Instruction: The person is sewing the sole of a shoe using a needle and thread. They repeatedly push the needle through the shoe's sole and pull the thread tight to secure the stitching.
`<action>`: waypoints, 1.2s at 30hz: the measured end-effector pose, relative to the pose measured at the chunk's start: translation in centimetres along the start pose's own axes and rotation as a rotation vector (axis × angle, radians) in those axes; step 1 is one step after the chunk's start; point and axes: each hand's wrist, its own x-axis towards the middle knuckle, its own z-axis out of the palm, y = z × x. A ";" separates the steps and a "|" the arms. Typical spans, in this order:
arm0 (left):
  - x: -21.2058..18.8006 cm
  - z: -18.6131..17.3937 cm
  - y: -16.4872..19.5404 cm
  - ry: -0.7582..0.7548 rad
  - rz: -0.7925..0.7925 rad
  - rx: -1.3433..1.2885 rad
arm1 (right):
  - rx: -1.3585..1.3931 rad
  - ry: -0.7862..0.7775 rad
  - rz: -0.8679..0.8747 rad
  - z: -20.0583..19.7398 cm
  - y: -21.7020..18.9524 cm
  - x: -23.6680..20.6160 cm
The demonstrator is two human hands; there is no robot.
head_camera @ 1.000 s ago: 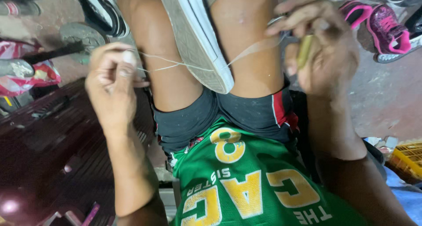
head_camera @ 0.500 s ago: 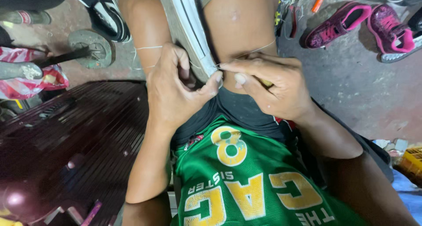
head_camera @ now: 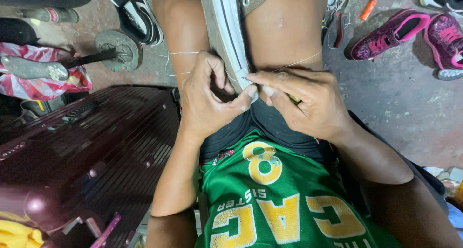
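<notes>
Canvas shoe [head_camera: 226, 31] sits sole-up betw. the person's knees, top centre of frame, its off-white rubber edge facing the camera; tan upper w/ metal eyelets shows at top. Both hands meet at the sole's lower end, just above mid-frame. Left hand [head_camera: 210, 101] has fingers curled & pressed together against the sole edge, thumb stretched across toward the other hand. Right hand [head_camera: 301, 103] pinches thumb & forefinger tight at the same spot; can't tell if a needle is in the pinch, too small. A pale thread [head_camera: 301, 61] runs from the hands out over the right knee, another strand crosses the left knee, both taut.

Below the hands: dark shorts, then a green jersey [head_camera: 279, 199] w/ yellow print, bottom centre. Lower left: dark maroon ribbed suitcase [head_camera: 96, 151]. Upper left: black-and-white sneaker [head_camera: 137, 16], an iron shoe stand [head_camera: 115, 50], red-white plastic bag [head_camera: 43, 84]. Upper right on the concrete floor: pair of pink sneakers [head_camera: 415, 35], plus scissors & small tools near the right knee.
</notes>
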 end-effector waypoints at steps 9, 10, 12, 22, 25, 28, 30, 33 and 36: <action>0.0 0.2 0.0 0.018 -0.001 0.014 | -0.074 -0.021 0.014 -0.3 -1.0 0.3; 0.0 0.1 0.1 0.019 0.005 0.022 | -0.105 -0.031 0.007 -0.5 -1.3 0.4; 0.1 0.0 0.4 0.005 -0.010 0.035 | -0.219 -0.061 -0.020 -1.1 -1.9 0.8; 2.7 -3.7 0.5 -0.265 0.078 0.074 | -0.487 -0.187 -0.113 -2.8 -3.8 3.4; 3.2 -4.0 0.0 -0.289 0.124 0.110 | -0.511 -0.192 -0.132 -2.6 -3.8 4.3; 3.7 -3.9 -0.2 -0.298 0.142 0.124 | -0.527 -0.204 -0.108 -2.3 -3.8 4.7; 3.9 -3.8 0.1 -0.309 0.131 0.137 | -0.558 -0.183 -0.146 -2.2 -3.7 4.8; 3.8 -3.9 0.8 -0.303 0.107 0.170 | -0.553 -0.193 -0.197 -2.5 -3.0 4.8; 3.5 -4.1 1.3 -0.316 0.141 0.169 | -0.478 -0.220 -0.170 -3.5 -1.8 4.7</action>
